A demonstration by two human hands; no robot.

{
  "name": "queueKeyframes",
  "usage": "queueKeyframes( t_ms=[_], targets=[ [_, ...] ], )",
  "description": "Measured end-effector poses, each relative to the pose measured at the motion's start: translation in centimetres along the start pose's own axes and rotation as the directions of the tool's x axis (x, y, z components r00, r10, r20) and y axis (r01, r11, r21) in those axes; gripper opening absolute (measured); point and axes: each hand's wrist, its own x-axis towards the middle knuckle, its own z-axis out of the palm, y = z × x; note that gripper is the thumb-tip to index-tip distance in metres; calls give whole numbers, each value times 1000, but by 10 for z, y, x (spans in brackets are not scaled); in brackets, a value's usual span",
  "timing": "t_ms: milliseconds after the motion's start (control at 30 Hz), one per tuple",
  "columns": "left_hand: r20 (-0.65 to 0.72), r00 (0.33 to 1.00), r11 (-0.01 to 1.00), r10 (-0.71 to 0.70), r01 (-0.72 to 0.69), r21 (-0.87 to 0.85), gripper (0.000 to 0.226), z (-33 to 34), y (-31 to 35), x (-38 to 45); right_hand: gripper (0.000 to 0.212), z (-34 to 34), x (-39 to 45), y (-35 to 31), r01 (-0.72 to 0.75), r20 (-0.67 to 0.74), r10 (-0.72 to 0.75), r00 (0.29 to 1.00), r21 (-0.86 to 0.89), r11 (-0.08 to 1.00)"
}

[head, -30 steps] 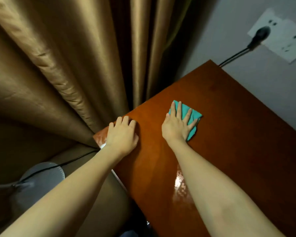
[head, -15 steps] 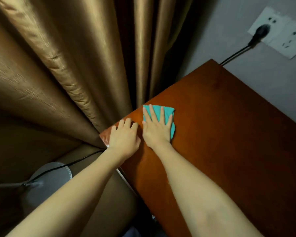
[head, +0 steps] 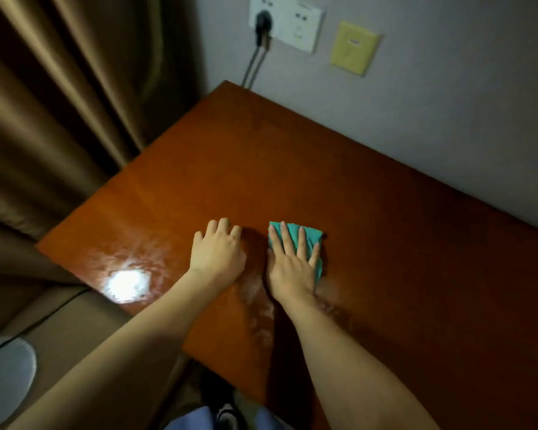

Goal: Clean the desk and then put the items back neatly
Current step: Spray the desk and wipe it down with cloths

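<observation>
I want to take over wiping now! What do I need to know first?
Right hand: flat, fingers straight, pressing the teal cloth on the desk.
Left hand: resting on the desk beside it, holding nothing.
Done: wiping is under way; the near left corner looks shiny.
Left: wipe the remaining desk surface. No items to put back are in view, so find them afterwards.

Both hands have left the desk's (head: 385, 243) curtain-side edge; the cloth (head: 308, 238) has slid inward.
</observation>
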Motion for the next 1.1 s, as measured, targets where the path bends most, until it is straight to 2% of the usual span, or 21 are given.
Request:
queueKeyframes(
  t_ms=[167,367,567,700,900,1100],
  targets=[
    [31,985,986,167,-168,17,48,20,115,-25,72,2,-51,116,-157,-46,158,986,12,987],
    [71,951,949,300,-305,82,47,57,252,-61,52,3,-128,256,-309,-50,317,947,121,943],
    [108,878,875,467,-476,87,48,88,387,-104,51,6,-212,399,-519,-38,533,845,185,835],
    [135,827,824,546,-559,94,46,103,462,-124,51,6,-261,477,-612,-10,625,781,191,768],
    [176,773,763,609,-632,138,47,120,535,-145,51,8,-296,553,-659,-33,681,732,219,719],
    [231,753,727,616,-656,203,52,129,565,-167,51,11,-316,582,-672,-31,698,715,246,699]
  ],
)
